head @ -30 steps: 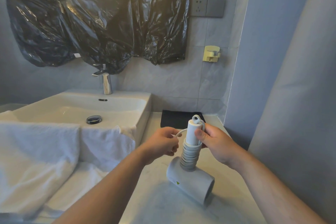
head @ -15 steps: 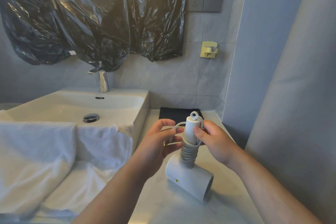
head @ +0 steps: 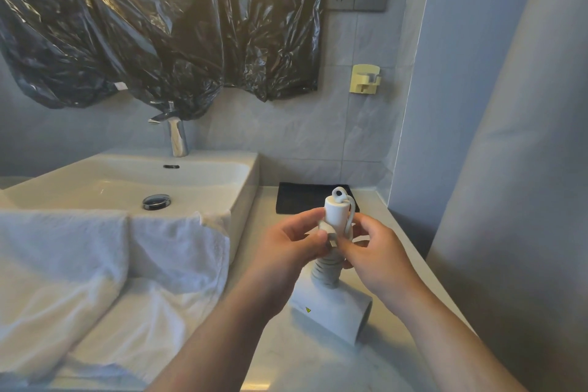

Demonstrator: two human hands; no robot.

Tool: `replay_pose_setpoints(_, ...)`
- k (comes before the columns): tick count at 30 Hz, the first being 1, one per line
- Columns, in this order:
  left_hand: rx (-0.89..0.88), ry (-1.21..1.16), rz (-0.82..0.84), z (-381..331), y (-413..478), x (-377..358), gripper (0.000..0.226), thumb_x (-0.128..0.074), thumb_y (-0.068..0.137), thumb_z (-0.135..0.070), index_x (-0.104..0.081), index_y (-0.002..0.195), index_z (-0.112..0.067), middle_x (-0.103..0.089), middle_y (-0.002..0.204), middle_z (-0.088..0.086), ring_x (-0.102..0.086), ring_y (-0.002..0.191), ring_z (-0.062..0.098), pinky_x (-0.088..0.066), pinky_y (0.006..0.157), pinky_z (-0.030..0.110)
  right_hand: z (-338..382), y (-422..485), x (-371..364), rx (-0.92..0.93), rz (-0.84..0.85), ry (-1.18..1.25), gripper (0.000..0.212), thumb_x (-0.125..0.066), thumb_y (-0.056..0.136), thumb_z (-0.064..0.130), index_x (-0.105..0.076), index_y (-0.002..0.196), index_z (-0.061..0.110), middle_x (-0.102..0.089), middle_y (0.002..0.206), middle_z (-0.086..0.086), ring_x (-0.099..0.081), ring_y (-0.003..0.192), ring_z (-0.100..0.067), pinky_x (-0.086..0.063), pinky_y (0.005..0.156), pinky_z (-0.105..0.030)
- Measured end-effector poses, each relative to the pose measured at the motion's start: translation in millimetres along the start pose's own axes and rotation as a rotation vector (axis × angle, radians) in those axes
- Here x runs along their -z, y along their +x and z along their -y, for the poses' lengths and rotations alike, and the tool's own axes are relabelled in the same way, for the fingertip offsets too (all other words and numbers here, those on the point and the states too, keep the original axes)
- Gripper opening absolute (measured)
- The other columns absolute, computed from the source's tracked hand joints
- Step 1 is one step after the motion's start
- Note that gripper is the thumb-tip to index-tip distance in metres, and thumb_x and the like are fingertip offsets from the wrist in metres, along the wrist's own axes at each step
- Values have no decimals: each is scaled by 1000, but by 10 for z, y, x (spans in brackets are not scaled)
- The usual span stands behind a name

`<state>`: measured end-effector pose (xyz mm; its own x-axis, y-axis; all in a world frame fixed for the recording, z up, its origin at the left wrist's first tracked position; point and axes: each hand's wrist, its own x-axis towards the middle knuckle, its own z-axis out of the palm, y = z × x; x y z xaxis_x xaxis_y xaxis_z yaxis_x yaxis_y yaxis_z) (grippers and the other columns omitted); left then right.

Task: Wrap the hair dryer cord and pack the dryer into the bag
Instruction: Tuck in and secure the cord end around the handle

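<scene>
Resting on its barrel on the worktop [head: 318, 366], the hair dryer [head: 331, 312] points its handle up, the cord [head: 326, 270] coiled round it. The left hand [head: 286, 245] pinches the cord's plug end; the right hand [head: 372, 248] curls round the handle. The sink [head: 245, 188] wall stands near on the left and the black bag [head: 299, 197] lies flat behind, with open worktop in front

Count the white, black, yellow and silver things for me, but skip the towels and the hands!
White: 3 (dryer, cord, sink)
Black: 2 (plastic sheet, bag)
Yellow: 1 (hook)
Silver: 2 (tap, drain)
Total: 8
</scene>
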<state>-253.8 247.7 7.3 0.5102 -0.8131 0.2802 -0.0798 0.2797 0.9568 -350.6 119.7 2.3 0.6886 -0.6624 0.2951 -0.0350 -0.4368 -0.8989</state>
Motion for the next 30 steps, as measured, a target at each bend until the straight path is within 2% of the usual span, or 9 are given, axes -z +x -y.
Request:
replay_pose_setpoints(2,-15,66,-49,18,12,-13,38,-64,88,-14,-67,126,-20,-75,109,13,-71,104,32,-50,102,46,-21,-19,-4,-17,-23,52,44,-77,69,50,-61,107,39,-65,95,3,-70,80,-20,-60,72,-42)
replay_pose_setpoints(5,-51,139,-166,34,27,-59,33,-72,77,-24,-73,108,-33,-77,97,-1,-70,86,17,-56,89,38,-48,-52,3,10,-36,95,20,-76,80,33,-64,96,29,-68,91,5,-71,79,-20,-61,72,-41)
replay_pose_setpoints(8,4,109,-231,98,55,-52,43,-79,68,-35,-67,108,-32,-72,109,-3,-71,97,17,-55,93,48,-38,-87,63,-1,8,220,13,-55,88,7,-66,89,13,-72,79,0,-71,72,-19,-60,70,-39)
replay_pose_setpoints(9,15,102,-236,108,62,-45,47,-80,65,-39,-66,109,-31,-70,112,0,-70,101,20,-54,94,50,-12,-98,91,-9,32,267,17,-50,89,8,-67,89,9,-73,76,-1,-70,69,-18,-58,68,-36)
replay_pose_setpoints(12,43,98,-244,142,70,-37,62,-82,57,-45,-64,114,-28,-70,114,7,-69,104,24,-53,96,49,85,-72,168,-25,74,219,36,-53,82,44,-67,94,13,-71,85,-5,-68,70,-17,-59,65,-35)
replay_pose_setpoints(17,71,68,-272,177,47,-98,56,-81,61,-36,-60,112,-25,-70,109,5,-70,96,17,-54,79,29,291,60,278,-40,161,-41,44,-60,70,66,-64,98,33,-71,86,-4,-69,73,-18,-61,73,-44)
replay_pose_setpoints(22,14,148,-268,204,49,-128,37,-87,70,-23,-65,99,-15,-69,87,-4,-61,70,5,-49,62,15,366,96,329,-67,192,-226,37,-74,68,48,-58,92,25,-73,79,-4,-73,72,-21,-60,77,-48)
replay_pose_setpoints(25,-39,270,-303,253,54,-118,32,-88,70,-22,-68,94,-17,-69,87,2,-56,69,6,-49,63,16,349,63,312,-45,160,-206,25,-75,73,31,-57,87,21,-72,75,-4,-73,70,-22,-59,76,-50)
replay_pose_setpoints(30,-63,324,-323,268,72,-122,29,-87,70,-22,-69,92,-22,-71,90,0,-55,71,5,-50,67,21,269,6,247,-26,78,-177,28,-73,71,35,-55,91,29,-75,76,1,-73,64,-16,-59,76,-48)
